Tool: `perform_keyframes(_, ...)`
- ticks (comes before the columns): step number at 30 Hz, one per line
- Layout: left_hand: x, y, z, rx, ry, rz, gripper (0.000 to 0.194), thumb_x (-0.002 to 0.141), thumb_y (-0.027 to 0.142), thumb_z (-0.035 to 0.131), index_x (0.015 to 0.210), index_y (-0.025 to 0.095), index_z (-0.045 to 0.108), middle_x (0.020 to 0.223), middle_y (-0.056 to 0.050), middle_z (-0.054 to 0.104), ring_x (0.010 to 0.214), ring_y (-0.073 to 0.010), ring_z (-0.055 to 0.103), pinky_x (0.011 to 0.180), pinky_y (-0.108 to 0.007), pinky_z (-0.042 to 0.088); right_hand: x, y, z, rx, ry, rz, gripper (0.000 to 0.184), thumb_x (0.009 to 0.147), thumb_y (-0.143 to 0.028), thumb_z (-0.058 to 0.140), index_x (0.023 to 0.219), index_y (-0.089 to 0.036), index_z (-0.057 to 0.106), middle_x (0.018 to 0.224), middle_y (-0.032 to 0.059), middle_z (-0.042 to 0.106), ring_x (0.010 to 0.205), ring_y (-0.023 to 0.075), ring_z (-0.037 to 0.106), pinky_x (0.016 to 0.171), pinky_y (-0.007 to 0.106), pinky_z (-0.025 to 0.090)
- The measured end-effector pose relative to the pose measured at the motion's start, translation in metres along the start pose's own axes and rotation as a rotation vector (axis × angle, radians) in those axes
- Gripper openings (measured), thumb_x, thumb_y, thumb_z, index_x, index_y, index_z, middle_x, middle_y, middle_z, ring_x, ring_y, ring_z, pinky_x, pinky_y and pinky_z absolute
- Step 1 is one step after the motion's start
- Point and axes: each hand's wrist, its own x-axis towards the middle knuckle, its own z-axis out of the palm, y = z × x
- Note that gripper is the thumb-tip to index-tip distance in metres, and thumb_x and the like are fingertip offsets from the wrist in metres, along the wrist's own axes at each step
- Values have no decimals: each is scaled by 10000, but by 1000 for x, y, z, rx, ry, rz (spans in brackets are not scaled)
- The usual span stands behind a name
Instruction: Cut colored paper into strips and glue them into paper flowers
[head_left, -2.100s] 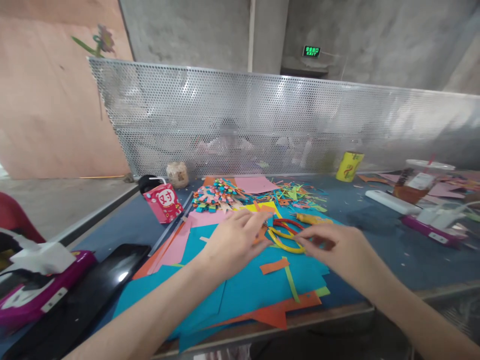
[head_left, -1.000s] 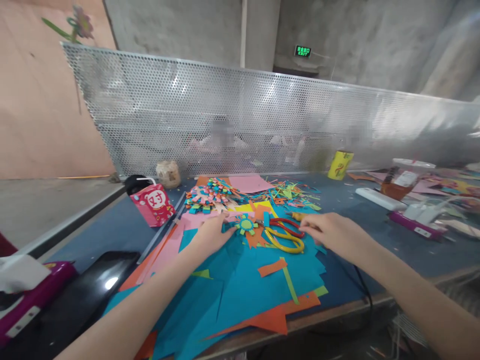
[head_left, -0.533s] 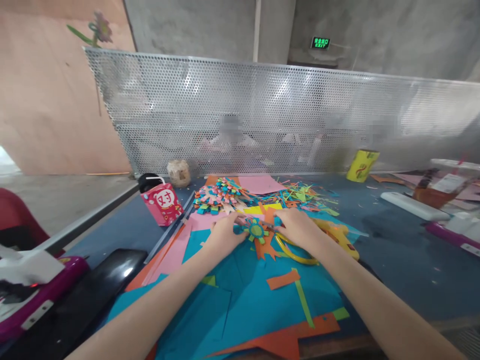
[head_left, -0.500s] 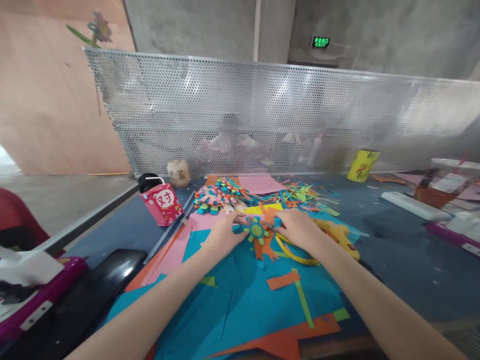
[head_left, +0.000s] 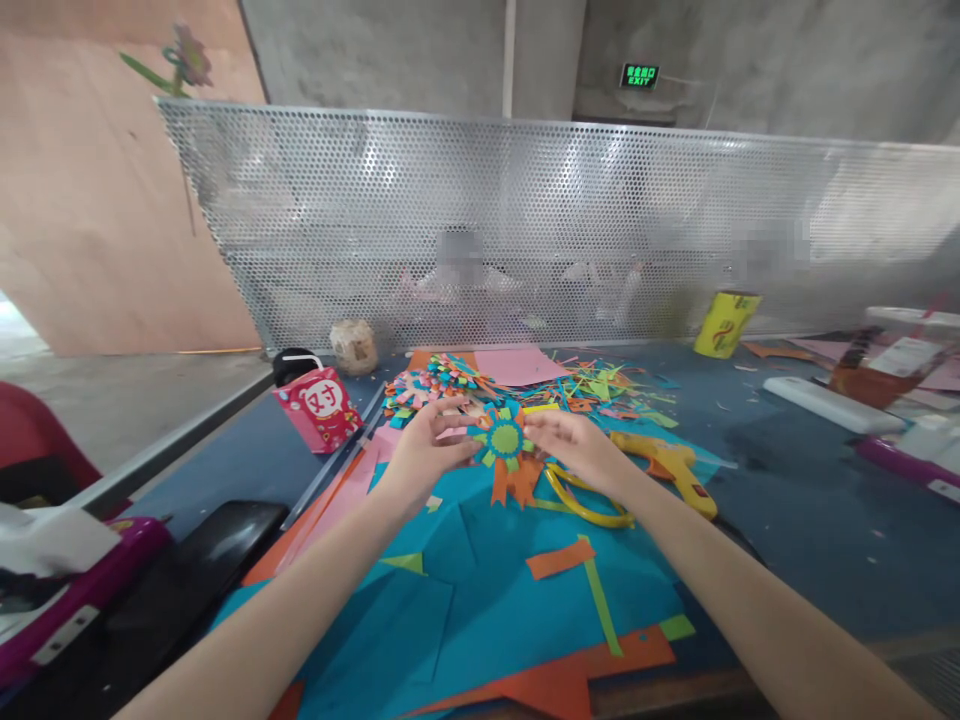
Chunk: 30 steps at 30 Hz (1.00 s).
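Between my hands is a rosette badge (head_left: 505, 438) with a round green centre, a scalloped teal ring, teal, green and orange tabs, and forked orange tails (head_left: 517, 482) hanging below. My left hand (head_left: 424, 448) pinches its left edge between thumb and fingers. My right hand (head_left: 581, 452) grips the upper right edge with its fingertips. Beneath the right forearm lies a yellow loop handle (head_left: 589, 512), partly hidden, its tool not clear. A yellow glue gun (head_left: 675, 470) rests just right of that hand. Teal sheets (head_left: 510, 580) spread under both hands.
Behind the hands lie finished fringed pieces (head_left: 442, 380) and a heap of coloured strips (head_left: 607, 385). A pink drink carton (head_left: 319, 405) stands left, near a black phone (head_left: 225, 550). A perforated metal screen (head_left: 525, 220) closes off the back, with a yellow can (head_left: 726, 325) before it.
The rosette has come up a little and to the left, and its face shows more fully. My fingers have shifted to its edges, and the left hand has opened out somewhat.
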Motion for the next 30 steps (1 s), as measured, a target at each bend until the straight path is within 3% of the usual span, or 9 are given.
perform_keyframes(4, 0, -1, 2, -2, -3, 12, 549, 541, 182, 729, 1014, 179, 452, 917, -36, 565, 702, -124, 575, 555, -251, 499, 0, 6, 8, 157, 23, 64, 316, 651, -315, 627, 924, -168, 564, 757, 22, 658, 692, 168, 626, 658, 299, 485)
perform_keyframes(9, -4, -1, 7, -50, 18, -62, 610, 561, 197, 722, 1100, 191, 436, 983, -59, 533, 737, -144, 586, 594, -309, 518, -1, 4, 9, 212, 17, 54, 217, 654, -306, 619, 824, -177, 577, 693, -1, 651, 668, 157, 628, 638, 284, 486)
perform_keyframes(13, -3, -4, 6, 1, 9, -41, 693, 510, 126, 739, 1136, 187, 448, 805, 6, 537, 628, -98, 570, 600, -271, 498, -3, -3, 9, 263, 8, 90, 250, 657, -316, 622, 859, -182, 560, 777, 16, 666, 722, 165, 632, 651, 283, 489)
perform_keyframes(16, -2, -6, 3, 22, 24, -4, 670, 525, 104, 720, 1135, 183, 455, 738, 27, 546, 631, -98, 575, 630, -265, 486, -4, -6, 8, 272, 12, 126, 274, 682, -352, 600, 891, -178, 565, 829, 35, 665, 724, 165, 629, 633, 280, 490)
perform_keyframes(21, 0, -9, -1, 36, 33, 19, 620, 545, 134, 713, 1113, 181, 468, 692, 45, 542, 624, -107, 592, 628, -266, 479, -3, -3, 4, 265, -15, 109, 231, 712, -389, 571, 806, -179, 589, 722, 22, 658, 671, 150, 623, 614, 274, 489)
perform_keyframes(30, -1, -6, 0, 107, 49, 5, 561, 596, 148, 684, 1106, 148, 452, 740, -3, 611, 665, -123, 604, 649, -271, 492, -1, 3, 4, 295, -13, 84, 199, 678, -348, 611, 770, -174, 586, 699, 14, 665, 637, 128, 622, 599, 258, 483)
